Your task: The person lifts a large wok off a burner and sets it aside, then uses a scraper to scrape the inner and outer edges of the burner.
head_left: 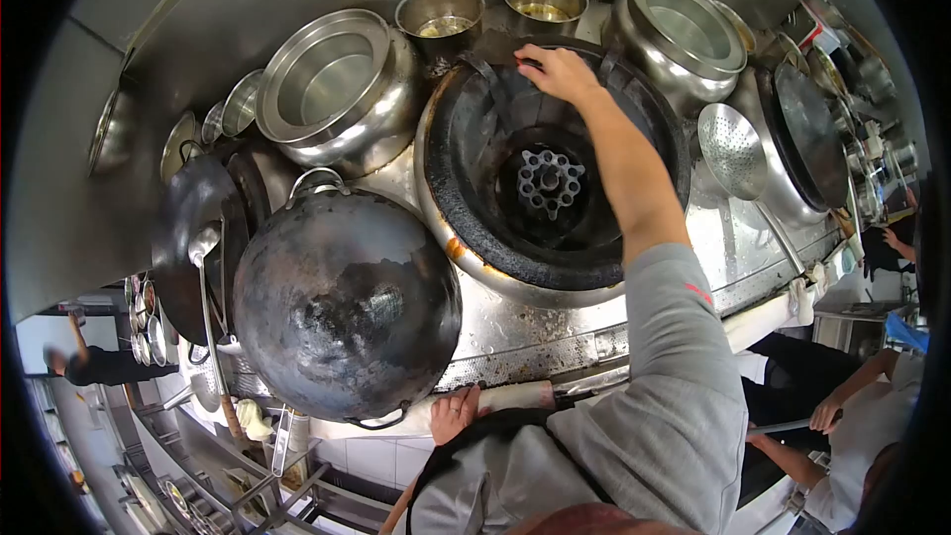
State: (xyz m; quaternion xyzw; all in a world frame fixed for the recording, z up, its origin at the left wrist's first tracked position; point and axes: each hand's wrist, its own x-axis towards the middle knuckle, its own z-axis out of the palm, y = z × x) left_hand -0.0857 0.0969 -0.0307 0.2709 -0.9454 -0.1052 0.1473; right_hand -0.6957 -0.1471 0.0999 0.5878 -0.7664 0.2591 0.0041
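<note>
My right hand [560, 71] reaches over the back rim of a round wok burner [458, 223]. Its fingers are closed, with a small reddish bit showing at their tips that I cannot make out. Below it, the grey burner head [550, 183] sits in the dark well, and I see no flame. My left hand [456, 414] lies on the stove's front edge, fingers stretched out beside a pale cloth [517, 395]. Left of the burner, a large blackened wok [347, 302] rests upside down on the steel stovetop, near my left hand.
Steel pots [332, 79] and two bowls with yellowish liquid [441, 12] stand along the back. A perforated ladle [733, 151] lies to the right. Another wok [198, 238] with a ladle [204, 243] is at the left. Co-workers' arms [847, 391] show at the lower right.
</note>
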